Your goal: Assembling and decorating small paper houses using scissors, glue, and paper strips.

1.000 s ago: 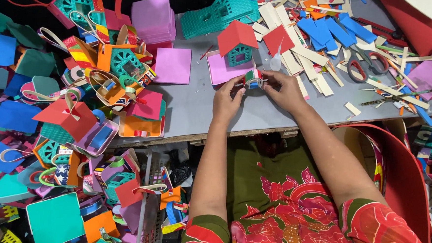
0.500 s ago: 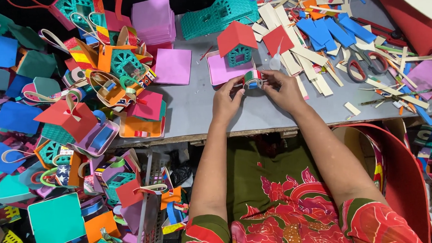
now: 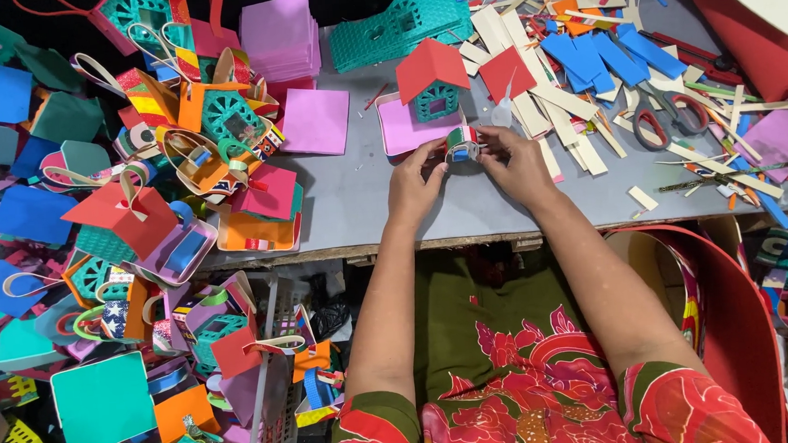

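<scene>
- Centre of the frame, slightly above the middle: the left hand point(image 3: 415, 186) and the right hand point(image 3: 519, 163) meet over the grey desk point(image 3: 357, 196), both pinched together on a small striped loop point(image 3: 461, 143) of curled foam strip in red, white and green.
- The loop sits between the fingertips of both hands, just below the small house point(image 3: 432, 89) with a red roof and teal walls on its pink base.
- Risk, as judged: the curl looks springy; if either pinch loosens, the strip may uncoil or slip down onto the desk.
- Risk: the house stands just beside the knuckles; a nudge upward in the frame could push it off its base.
- Risk: a small clear squeeze bottle point(image 3: 501, 112) stands upright touching the region of the right fingertips; a sideways move of that hand could tip it.
- Risk: scissors point(image 3: 667, 119) with red handles lie to the right among loose strips point(image 3: 579, 144); a blind reach there could meet the blades or scatter the strips.
</scene>
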